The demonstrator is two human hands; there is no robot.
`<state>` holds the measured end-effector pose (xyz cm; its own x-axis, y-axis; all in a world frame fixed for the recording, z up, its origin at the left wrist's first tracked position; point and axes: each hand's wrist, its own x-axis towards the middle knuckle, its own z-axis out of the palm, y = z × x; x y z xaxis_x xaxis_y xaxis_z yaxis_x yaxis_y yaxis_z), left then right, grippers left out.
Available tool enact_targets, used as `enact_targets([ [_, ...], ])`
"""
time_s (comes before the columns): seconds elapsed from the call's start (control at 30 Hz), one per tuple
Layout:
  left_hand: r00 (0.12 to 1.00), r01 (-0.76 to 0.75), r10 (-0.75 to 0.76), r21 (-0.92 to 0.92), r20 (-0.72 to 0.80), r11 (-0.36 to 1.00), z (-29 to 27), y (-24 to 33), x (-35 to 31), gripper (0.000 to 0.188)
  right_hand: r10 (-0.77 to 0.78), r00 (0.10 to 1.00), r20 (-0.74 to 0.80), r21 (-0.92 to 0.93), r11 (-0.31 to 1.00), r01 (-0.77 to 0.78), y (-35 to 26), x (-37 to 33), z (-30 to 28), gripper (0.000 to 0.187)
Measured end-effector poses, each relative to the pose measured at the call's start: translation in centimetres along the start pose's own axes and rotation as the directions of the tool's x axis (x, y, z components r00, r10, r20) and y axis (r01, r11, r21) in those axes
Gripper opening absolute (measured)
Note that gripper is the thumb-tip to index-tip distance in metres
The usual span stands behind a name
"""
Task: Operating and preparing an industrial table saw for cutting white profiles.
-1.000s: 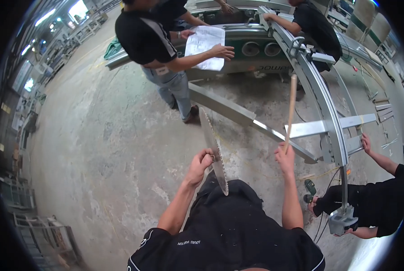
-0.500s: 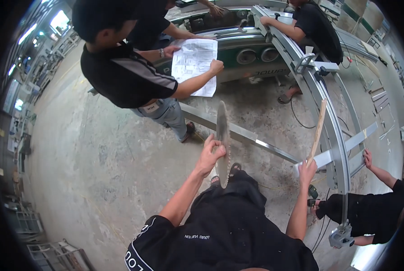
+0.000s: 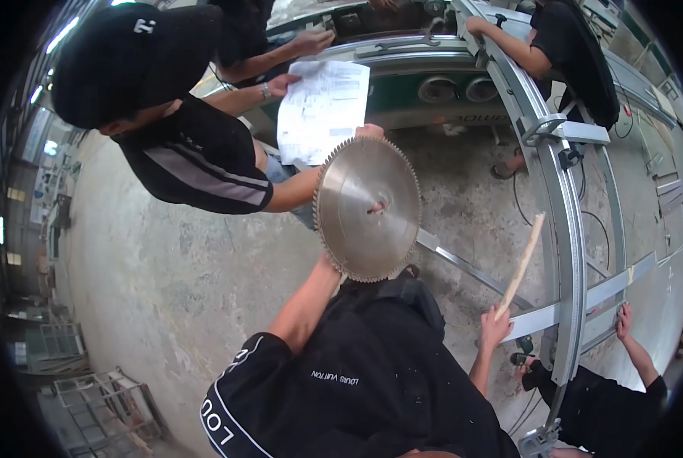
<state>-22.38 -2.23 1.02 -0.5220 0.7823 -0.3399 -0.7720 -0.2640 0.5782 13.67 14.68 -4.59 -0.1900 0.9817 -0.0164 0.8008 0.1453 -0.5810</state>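
Observation:
A round toothed saw blade is held up in front of me, its flat face turned toward my view. My left hand grips it from behind; most of the hand is hidden, and a fingertip shows through the centre hole. Out to the right, my right hand is closed around the lower end of a thin wooden stick, which points up and away. Just beyond the blade, a person in a black cap holds a printed paper sheet; the blade overlaps that person's forearm and hand.
A green-sided machine with two round fittings stands at the back, a wrench lying on it. A long aluminium rail frame runs along my right. One person leans at its far end, another is at the near right.
The saw blade has turned from edge-on to face-on and risen with my left hand. My right hand has lowered slightly with the stick. The person with the paper has come nearer, head bent.

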Motion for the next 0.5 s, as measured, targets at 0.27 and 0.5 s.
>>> enact_targets([
  [0.27, 0.972, 0.185, -0.153, -0.182, 0.175, 0.966, -1.5, 1.0, 7.4, 0.046, -0.040, 0.999, -0.001, -0.027, 0.999, 0.040, -2.9, 3.6, -1.8, 0.021],
  [0.5, 0.878, 0.398, -0.270, -0.288, 0.395, 0.871, -4.3, 3.4, 13.2, 0.049, -0.036, 0.935, -0.353, 0.047, 0.997, 0.056, -5.9, 16.8, -2.9, 0.026],
])
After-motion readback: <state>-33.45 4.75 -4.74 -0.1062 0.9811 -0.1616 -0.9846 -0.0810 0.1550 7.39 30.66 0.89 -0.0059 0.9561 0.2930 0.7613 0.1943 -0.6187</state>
